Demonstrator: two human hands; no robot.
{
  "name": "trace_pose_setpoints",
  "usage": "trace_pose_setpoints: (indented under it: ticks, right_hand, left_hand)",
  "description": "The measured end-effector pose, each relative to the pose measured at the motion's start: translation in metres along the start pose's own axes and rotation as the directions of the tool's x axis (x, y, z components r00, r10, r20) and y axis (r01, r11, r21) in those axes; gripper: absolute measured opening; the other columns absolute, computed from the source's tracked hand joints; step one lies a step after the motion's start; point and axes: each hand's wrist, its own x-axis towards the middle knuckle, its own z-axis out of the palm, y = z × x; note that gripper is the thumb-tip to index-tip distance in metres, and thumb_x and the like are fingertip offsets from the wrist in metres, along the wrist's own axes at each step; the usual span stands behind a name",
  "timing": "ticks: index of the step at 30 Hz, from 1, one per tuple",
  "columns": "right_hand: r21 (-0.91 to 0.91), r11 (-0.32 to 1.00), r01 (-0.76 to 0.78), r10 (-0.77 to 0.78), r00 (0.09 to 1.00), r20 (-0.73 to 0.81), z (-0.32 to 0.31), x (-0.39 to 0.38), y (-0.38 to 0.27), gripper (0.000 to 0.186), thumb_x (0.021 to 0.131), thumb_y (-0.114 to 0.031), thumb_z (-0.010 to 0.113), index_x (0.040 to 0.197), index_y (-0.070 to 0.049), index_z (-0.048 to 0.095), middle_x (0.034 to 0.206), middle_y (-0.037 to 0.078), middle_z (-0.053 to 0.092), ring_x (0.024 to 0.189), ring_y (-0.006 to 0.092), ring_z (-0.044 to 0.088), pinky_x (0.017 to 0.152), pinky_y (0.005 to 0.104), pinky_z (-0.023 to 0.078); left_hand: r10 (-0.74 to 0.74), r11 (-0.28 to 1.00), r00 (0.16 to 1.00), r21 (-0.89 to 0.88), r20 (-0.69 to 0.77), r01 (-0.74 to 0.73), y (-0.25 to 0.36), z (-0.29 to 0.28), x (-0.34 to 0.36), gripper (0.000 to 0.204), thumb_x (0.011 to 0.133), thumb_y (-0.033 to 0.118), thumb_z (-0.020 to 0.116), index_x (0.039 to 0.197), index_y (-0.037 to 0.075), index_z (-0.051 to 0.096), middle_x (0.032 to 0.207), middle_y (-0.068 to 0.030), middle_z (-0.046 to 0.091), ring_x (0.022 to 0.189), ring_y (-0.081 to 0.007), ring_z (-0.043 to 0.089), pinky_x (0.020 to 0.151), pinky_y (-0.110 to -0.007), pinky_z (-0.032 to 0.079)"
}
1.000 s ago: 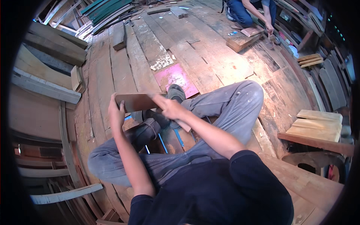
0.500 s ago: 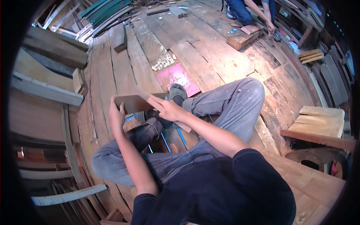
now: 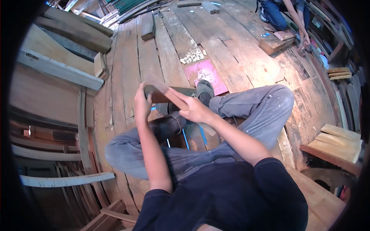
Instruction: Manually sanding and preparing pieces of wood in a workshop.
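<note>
Left hand (image 3: 143,103) pinched on board (image 3: 158,96) end, board by my shoe (image 3: 205,89). Right hand (image 3: 195,110) closed round tool (image 3: 176,99), blurred tip near left. Slip could nick me; loose pinch, board tips.

The long flat wooden strip (image 3: 177,99) is light reddish-brown; the broad flat wooden board (image 3: 155,96) is a darker brown. The square pink panel (image 3: 195,72) carries a whitish smear. Faded grey-blue cloth trousers (image 3: 254,103) show pale flecks at one knee; the short-sleeved cloth T-shirt (image 3: 223,188) is plain blackish navy. White speckles mottle the brown plank floor (image 3: 131,69).
</note>
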Motion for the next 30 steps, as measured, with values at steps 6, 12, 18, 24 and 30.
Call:
trace_pose_setpoints:
  ticks: [6,12,18,24,30]
  right_hand:
    - [-0.338,0.932,-0.134,0.062,0.975,-0.215,-0.006,0.006,0.072,0.065,0.079,-0.006,0.054,0.141,-0.022,0.043,0.131,0.015,0.058,0.105,0.0422,0.062,0.089,0.0519,0.051]
    - [-0.255,0.967,0.028,-0.063,0.989,-0.132,-0.005,0.0,0.067,0.076,0.076,-0.004,0.055,0.148,-0.016,0.034,0.132,0.025,0.054,0.113,0.0416,0.059,0.095,0.0474,0.05]
    - [-0.231,0.971,-0.06,0.043,0.996,-0.076,0.0,-0.001,-0.004,0.082,0.074,-0.006,0.057,0.15,-0.02,0.032,0.088,0.033,0.064,0.089,0.045,0.065,0.083,0.0506,0.054]
    - [-0.432,0.802,-0.412,0.408,0.907,-0.106,-0.032,-0.002,0.115,0.072,0.077,-0.008,0.058,0.145,-0.02,0.038,0.113,0.025,0.065,0.105,0.0414,0.064,0.088,0.05,0.051]
    - [-0.02,1.0,-0.003,0.003,1.0,0.014,0.003,0.003,-0.015,0.083,0.074,-0.007,0.059,0.152,-0.021,0.032,0.112,0.033,0.062,0.101,0.0466,0.062,0.087,0.0475,0.052]
  left_hand:
    - [-0.006,0.998,0.999,-0.057,0.034,0.008,-0.001,0.001,0.001,0.045,0.089,0.011,0.068,0.13,0.006,0.053,0.111,-0.0261,0.065,0.105,-0.035,0.065,0.088,-0.04,0.05]
    - [-0.016,0.998,1.0,-0.068,0.016,0.017,-0.002,0.003,0.006,0.043,0.087,0.009,0.069,0.128,0.006,0.055,0.108,-0.0237,0.067,0.102,-0.0338,0.066,0.086,-0.039,0.051]
    - [-0.033,0.996,0.999,-0.084,-0.005,0.032,0.007,-0.004,-0.004,0.045,0.085,0.007,0.07,0.128,0.004,0.057,0.112,-0.0233,0.066,0.102,-0.0343,0.066,0.087,-0.041,0.051]
    - [-0.097,0.988,0.995,-0.119,0.019,0.099,0.01,0.0,0.003,0.044,0.085,0.007,0.07,0.127,0.004,0.057,0.108,-0.0246,0.067,0.1,-0.0362,0.067,0.085,-0.041,0.051]
    - [-0.037,0.996,0.999,-0.084,-0.024,0.035,-0.01,-0.006,0.004,0.044,0.085,0.006,0.069,0.128,0.005,0.056,0.113,-0.0243,0.066,0.104,-0.0384,0.065,0.088,-0.042,0.051]
